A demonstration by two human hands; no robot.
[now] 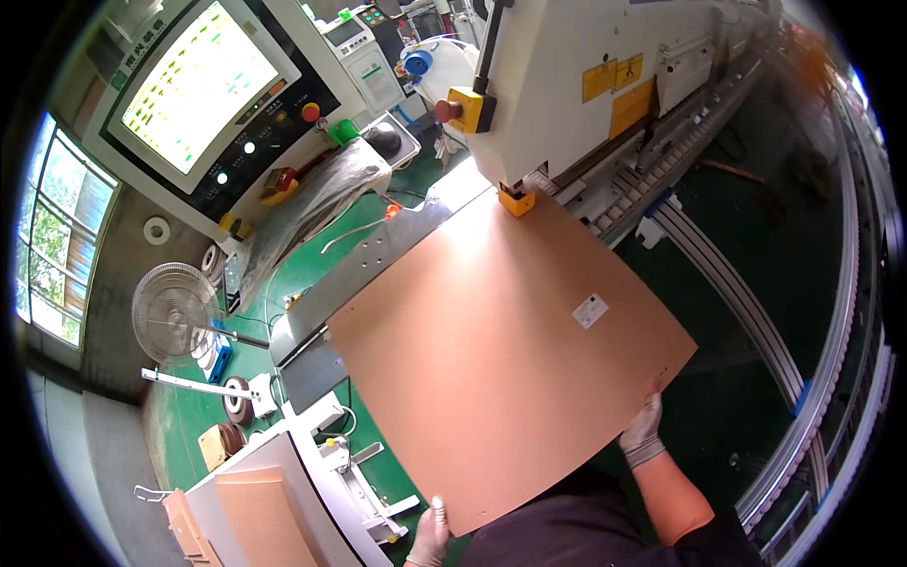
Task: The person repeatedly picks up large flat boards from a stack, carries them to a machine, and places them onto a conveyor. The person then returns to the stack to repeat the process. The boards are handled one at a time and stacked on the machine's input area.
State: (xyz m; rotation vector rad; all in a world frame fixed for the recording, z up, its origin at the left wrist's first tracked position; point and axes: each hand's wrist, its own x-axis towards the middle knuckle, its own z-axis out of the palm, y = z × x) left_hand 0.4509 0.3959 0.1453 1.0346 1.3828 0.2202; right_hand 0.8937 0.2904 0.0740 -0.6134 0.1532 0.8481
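Note:
A large tan board (491, 359) with a small white label (590, 311) lies in front of me, its far corner beneath a small orange block (517, 200) on the machine. My left hand (432, 537), in a pale glove, grips the near left corner, thumb on top. At the near right edge my right hand (644, 425), gloved too, holds the board, its fingers partly hidden underneath. The far left edge rests along a grey metal table (345, 300).
A white machine body (576, 76) with a red stop button (448, 111) stands beyond the board. A control screen (198, 85) is at the far left, near a fan (176, 312). Metal rails (831, 283) curve along the right. More tan boards (265, 520) lie at the lower left.

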